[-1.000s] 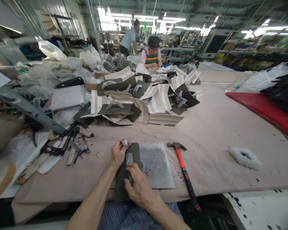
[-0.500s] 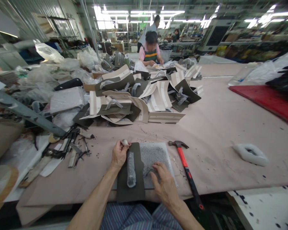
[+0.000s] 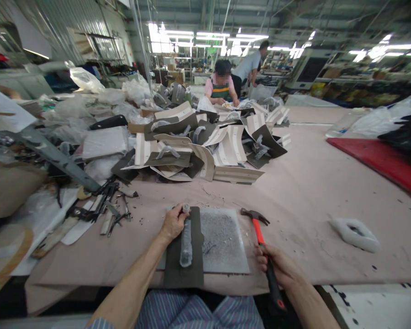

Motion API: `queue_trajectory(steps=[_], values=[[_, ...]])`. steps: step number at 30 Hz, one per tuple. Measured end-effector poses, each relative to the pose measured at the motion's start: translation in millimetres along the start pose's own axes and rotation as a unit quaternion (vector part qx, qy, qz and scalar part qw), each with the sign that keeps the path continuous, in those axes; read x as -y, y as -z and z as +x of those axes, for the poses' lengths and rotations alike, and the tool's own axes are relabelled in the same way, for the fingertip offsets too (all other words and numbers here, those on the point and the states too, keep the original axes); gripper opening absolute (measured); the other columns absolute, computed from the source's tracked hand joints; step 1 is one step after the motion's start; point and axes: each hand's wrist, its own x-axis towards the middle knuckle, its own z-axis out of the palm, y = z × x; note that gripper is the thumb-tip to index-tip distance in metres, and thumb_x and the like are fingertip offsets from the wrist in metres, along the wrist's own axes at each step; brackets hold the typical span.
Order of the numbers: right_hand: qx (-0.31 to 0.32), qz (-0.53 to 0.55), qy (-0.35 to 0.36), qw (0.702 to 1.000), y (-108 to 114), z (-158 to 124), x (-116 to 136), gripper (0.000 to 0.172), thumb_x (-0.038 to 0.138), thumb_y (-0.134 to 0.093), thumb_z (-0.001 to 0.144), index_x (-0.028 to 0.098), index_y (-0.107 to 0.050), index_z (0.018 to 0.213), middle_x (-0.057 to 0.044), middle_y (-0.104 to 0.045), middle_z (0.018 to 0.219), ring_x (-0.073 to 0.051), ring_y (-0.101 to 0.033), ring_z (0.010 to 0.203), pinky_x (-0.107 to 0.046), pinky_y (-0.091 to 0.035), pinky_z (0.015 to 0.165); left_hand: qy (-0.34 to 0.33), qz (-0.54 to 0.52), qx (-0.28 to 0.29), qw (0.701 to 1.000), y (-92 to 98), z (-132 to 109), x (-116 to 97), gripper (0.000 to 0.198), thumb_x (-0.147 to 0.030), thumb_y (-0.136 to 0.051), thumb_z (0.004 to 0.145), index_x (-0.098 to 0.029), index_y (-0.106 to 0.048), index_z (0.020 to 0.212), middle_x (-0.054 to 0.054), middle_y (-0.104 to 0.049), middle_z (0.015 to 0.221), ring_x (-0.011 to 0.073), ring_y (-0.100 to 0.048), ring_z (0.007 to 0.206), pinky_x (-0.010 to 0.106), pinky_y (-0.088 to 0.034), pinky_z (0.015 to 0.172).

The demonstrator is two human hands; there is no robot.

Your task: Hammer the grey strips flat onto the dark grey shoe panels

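Observation:
A dark flat panel (image 3: 185,269) lies at the table's near edge, partly on a grey speckled mat (image 3: 222,240). A clear wrapped strip (image 3: 186,244) lies lengthwise on the panel. My left hand (image 3: 173,224) is closed on a small metal punch (image 3: 185,209) standing at the panel's far end. My right hand (image 3: 279,267) is wrapped round the red and black handle of a hammer (image 3: 263,244), whose head rests on the table right of the mat.
A heap of similar dark and beige panels (image 3: 205,146) fills the middle of the table. Hand tools (image 3: 109,210) and plastic-wrapped stock lie at left. A white foam ring (image 3: 354,228) and a red board (image 3: 380,160) are at right. A person (image 3: 221,87) works at the far end.
My right hand left the strip on the panel, moved right across the mat, and took hold of the hammer handle. My left hand stayed on the punch.

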Motion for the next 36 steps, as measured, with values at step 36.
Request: queue_trajectory(steps=[36], values=[[0.066, -0.265, 0.111, 0.956, -30.1, 1.8, 45.1, 0.038, 0.047, -0.029, 0.097, 0.023, -0.045, 0.072, 0.003, -0.047, 0.058, -0.012, -0.041, 0.044, -0.024, -0.030, 0.044, 0.017, -0.053, -0.008, 0.998, -0.2, -3.7, 3.6, 0.015, -0.021, -0.058, 0.081, -0.020, -0.065, 0.094, 0.004, -0.075, 0.090, 0.0188, -0.069, 0.085, 0.028, -0.052, 0.079]])
